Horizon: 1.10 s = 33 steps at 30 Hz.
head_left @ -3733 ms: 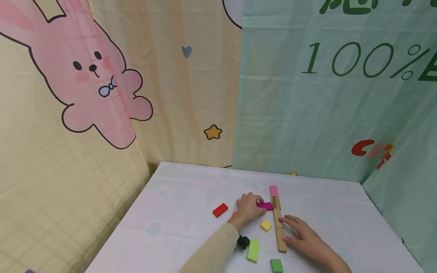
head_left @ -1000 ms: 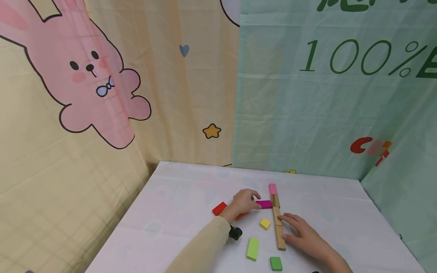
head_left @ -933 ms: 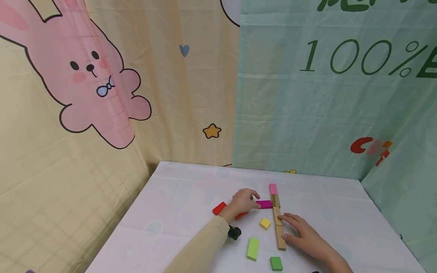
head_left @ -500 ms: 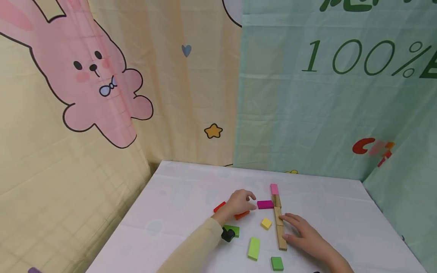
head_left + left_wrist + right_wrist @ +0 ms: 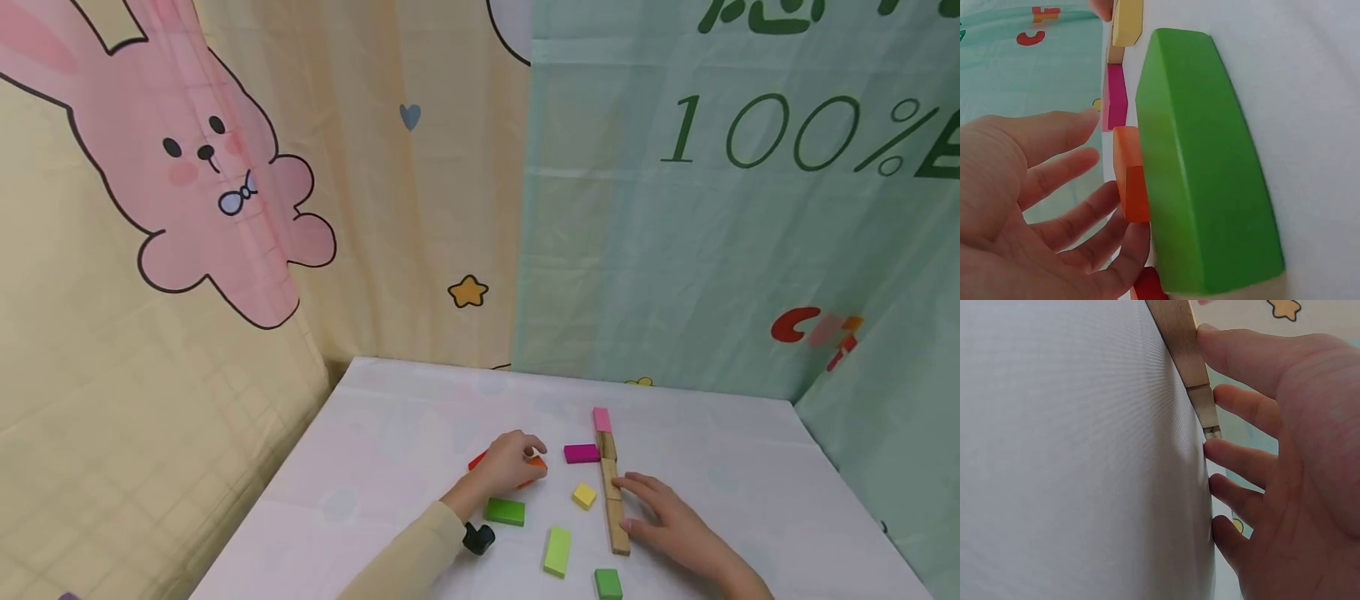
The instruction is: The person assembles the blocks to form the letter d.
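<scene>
My left hand (image 5: 506,465) hovers over an orange block (image 5: 1136,194), its fingertips right at the far side of the block and its thumb apart from it. A red block (image 5: 476,460) lies partly hidden behind that hand. My right hand (image 5: 671,525) rests beside a straight row of natural wooden blocks (image 5: 613,517), with the thumb and a fingertip touching the row's right side. A pink block (image 5: 602,419) caps the far end of the row. Jutting out to the left from the row is a magenta block (image 5: 582,453).
A yellow block (image 5: 584,497) sits left of the row. Nearer to me lie a green block (image 5: 506,512), a light green block (image 5: 557,552) and a small green block (image 5: 608,584). All are on a white-covered table (image 5: 375,500), with printed curtains (image 5: 420,208) behind.
My left hand has let go of the magenta block, leaving it against the row, and moved left to the orange block. The green block has come into view. My right hand stays put.
</scene>
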Each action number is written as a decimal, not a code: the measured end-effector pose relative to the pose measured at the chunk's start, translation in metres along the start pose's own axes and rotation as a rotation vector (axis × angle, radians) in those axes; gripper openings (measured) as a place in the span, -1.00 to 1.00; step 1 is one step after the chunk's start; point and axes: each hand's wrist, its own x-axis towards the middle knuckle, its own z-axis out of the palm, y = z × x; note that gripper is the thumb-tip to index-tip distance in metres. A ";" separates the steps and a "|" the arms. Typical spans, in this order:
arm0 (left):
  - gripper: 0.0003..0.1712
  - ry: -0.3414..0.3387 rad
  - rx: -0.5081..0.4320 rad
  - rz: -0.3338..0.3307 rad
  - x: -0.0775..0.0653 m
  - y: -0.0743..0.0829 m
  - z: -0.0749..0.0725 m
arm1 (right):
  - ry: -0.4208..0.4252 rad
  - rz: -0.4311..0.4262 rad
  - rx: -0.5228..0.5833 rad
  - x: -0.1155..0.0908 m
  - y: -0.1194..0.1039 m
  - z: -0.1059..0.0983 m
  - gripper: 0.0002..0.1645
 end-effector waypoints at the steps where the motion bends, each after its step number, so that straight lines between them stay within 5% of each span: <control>1: -0.67 0.002 0.006 0.008 -0.001 -0.001 0.000 | 0.001 -0.007 -0.001 0.000 0.000 0.000 -0.19; 17: -0.64 0.028 0.023 0.010 -0.012 -0.017 -0.002 | 0.007 -0.044 0.000 0.000 -0.001 -0.001 -0.22; 33: -0.69 0.044 -0.002 -0.017 -0.013 -0.011 0.001 | 0.004 -0.049 -0.005 0.001 0.002 -0.003 -0.21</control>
